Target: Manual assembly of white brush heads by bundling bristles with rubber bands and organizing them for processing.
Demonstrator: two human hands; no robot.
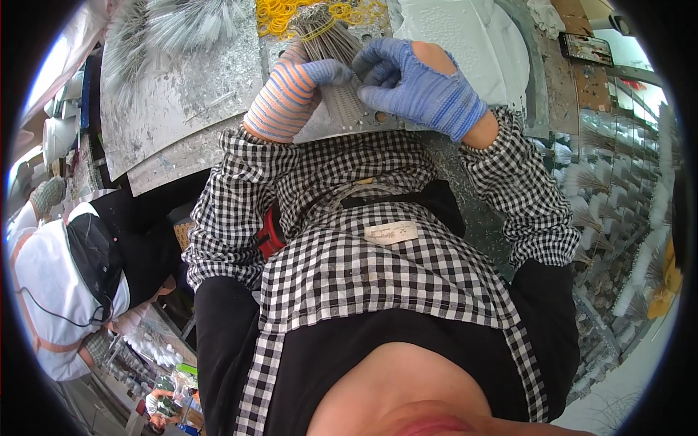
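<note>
A bundle of thin grey wire-stemmed brushes (336, 45) stands tilted over the bench in front of me, bound near its looped top by yellow rubber bands (317, 30). My left hand (285, 98), in an orange-and-white striped glove, is closed around the bundle's left side, its thumb lying across the stems. On the other side my right hand (427, 89), in a blue glove with a hole over the back, has its fingers curled in against the bundle's right edge. The lower ends, pale and speckled, show between the two hands. The right fingertips are partly hidden.
Loose yellow rubber bands (280, 13) lie at the far edge. Grey bristle bunches (185, 25) spread over the metal sheet (178, 98) at left. On the right are a white powder-covered slab (465, 51), a phone (586, 49) and racked brushes (603, 182). Another person (65, 283) works at left.
</note>
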